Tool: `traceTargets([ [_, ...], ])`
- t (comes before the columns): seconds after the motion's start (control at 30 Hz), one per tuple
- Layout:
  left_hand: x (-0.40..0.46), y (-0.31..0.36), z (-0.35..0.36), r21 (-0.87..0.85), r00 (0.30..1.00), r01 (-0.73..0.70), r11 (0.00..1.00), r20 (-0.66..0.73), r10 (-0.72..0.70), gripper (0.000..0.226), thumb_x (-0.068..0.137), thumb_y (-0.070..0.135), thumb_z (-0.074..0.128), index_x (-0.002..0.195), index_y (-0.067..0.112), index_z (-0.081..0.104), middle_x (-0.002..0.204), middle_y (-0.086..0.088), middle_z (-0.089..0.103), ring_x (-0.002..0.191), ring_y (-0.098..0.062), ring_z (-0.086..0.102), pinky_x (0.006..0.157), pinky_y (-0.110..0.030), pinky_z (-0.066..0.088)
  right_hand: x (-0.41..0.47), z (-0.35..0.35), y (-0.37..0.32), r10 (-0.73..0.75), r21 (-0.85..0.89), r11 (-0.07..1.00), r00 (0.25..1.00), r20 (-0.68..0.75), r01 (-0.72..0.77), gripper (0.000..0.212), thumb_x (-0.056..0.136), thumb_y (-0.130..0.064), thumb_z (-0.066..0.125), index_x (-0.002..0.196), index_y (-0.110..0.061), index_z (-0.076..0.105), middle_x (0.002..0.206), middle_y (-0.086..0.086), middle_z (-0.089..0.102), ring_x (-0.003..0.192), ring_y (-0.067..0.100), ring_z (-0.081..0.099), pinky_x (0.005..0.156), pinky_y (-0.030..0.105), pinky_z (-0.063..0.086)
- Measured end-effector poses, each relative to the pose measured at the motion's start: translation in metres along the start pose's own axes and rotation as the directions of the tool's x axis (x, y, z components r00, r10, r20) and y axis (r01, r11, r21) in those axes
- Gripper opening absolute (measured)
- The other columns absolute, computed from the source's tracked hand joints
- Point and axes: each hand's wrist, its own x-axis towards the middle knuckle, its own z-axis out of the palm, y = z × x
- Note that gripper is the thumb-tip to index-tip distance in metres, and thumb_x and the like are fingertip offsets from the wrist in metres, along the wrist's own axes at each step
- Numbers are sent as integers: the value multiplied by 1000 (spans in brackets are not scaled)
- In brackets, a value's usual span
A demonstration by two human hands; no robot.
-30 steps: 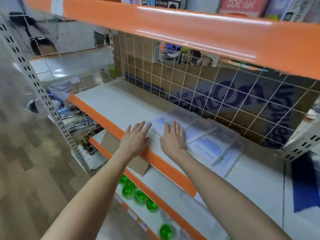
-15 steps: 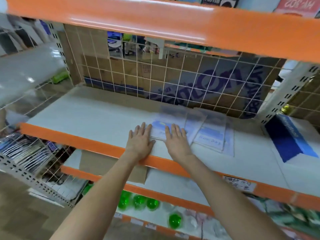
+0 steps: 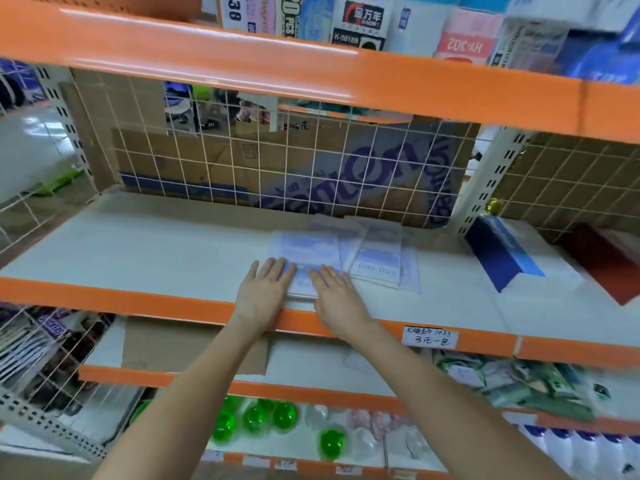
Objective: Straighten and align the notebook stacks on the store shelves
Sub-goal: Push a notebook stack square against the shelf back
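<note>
Two hands of yours lie flat on the middle shelf (image 3: 145,244), side by side at its front edge, with straight fingers and nothing gripped. Your left hand (image 3: 264,293) rests with its palm on the bare white board and its fingertips just touching the near left corner of the front notebook stack (image 3: 306,252). Your right hand (image 3: 337,295) presses its fingers down on that stack's near right corner, while its heel sits over the orange front rail (image 3: 104,299). The hands are close together but not touching each other.

That stack, in pale blue covers under clear wrap, lies a little right of the shelf's middle, near the front edge. Just beside it on the right, a second notebook stack (image 3: 375,261) fans out crookedly, its packs overlapping and turned at a slight angle to the front edge. Behind both, a white wire grid (image 3: 311,174) backs the shelf, with a flattened cardboard box (image 3: 391,161) printed in purple letters standing against it.

Further right on the same board, a dark blue folded card (image 3: 502,254) stands like a tent, and a red item (image 3: 609,261) lies by the right edge. A handwritten price tag (image 3: 429,337) sticks to the rail to the right of your right wrist. Below, green round bottles (image 3: 284,415) sit on a lower shelf.
</note>
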Motion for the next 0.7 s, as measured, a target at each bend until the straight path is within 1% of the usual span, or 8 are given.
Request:
traceTargets([
  [0.07, -3, 4, -5, -50, 994, -65, 997, -90, 61, 52, 97, 10, 32, 149, 15, 21, 155, -6, 22, 142, -18, 22, 115, -33, 13, -2, -3, 4, 62, -5, 998, 998, -25, -63, 64, 95, -4, 34, 151, -9, 5, 158, 14, 9, 146, 24, 6, 118, 38, 2],
  [0.17, -8, 14, -12, -98, 942, -193, 976, -296, 156, 48, 81, -4, 55, 129, 3, 54, 132, -19, 54, 121, -28, 54, 101, -34, 41, -5, -7, 9, 106, -36, 994, 994, -33, -107, 65, 95, 0, 35, 151, -9, 4, 158, 17, 7, 146, 27, 6, 118, 39, 5],
  [0.33, -8, 21, -25, -85, 985, -164, 983, -61, 159, 52, 99, 7, 29, 149, 10, 15, 156, -11, 17, 143, -24, 20, 115, -32, 12, -14, -14, 12, 120, -44, 991, 990, -68, -123, 66, 94, 2, 37, 151, -8, 5, 158, 18, 9, 146, 27, 8, 118, 38, 7],
  [0.4, -4, 29, -34, -59, 942, -278, 959, -211, 260, 51, 87, -4, 44, 138, 0, 41, 141, -22, 43, 128, -32, 47, 105, -35, 37, -18, -21, 18, 141, -37, 989, 983, -116, -146, 65, 94, 2, 37, 151, -7, 8, 157, 18, 11, 146, 28, 9, 118, 38, 8],
  [0.43, -2, 34, -41, -54, 919, -316, 947, -264, 291, 50, 74, -9, 51, 123, -3, 57, 124, -25, 58, 110, -35, 61, 90, -38, 50, -21, -25, 23, 150, -37, 987, 977, -150, -157, 63, 94, 2, 37, 150, -7, 10, 157, 18, 12, 146, 28, 10, 118, 38, 8],
  [0.47, 2, 39, -47, -41, 893, -335, 941, -333, 304, 51, 65, -10, 53, 114, -3, 64, 114, -24, 64, 100, -34, 66, 82, -39, 54, -25, -29, 28, 162, -37, 985, 970, -182, -171, 62, 94, 1, 36, 150, -6, 11, 156, 18, 13, 145, 28, 10, 117, 38, 8],
  [0.57, 12, 59, -66, -5, 850, -397, 918, -378, 366, 54, 76, -11, 37, 126, -2, 55, 129, -23, 55, 117, -34, 57, 98, -43, 44, -42, -38, 47, 210, -30, 973, 940, -270, -227, 60, 95, 1, 32, 150, -6, 9, 157, 18, 11, 146, 28, 8, 117, 38, 3],
  [0.7, 26, 96, -79, 67, 737, -519, 852, -469, 486, 39, 67, -3, 50, 99, 0, 72, 99, -18, 71, 87, -33, 70, 68, -45, 57, -74, -47, 83, 309, -45, 938, 888, -341, -343, 60, 96, 1, 28, 151, -5, 5, 158, 18, 4, 146, 28, 2, 117, 39, -4],
])
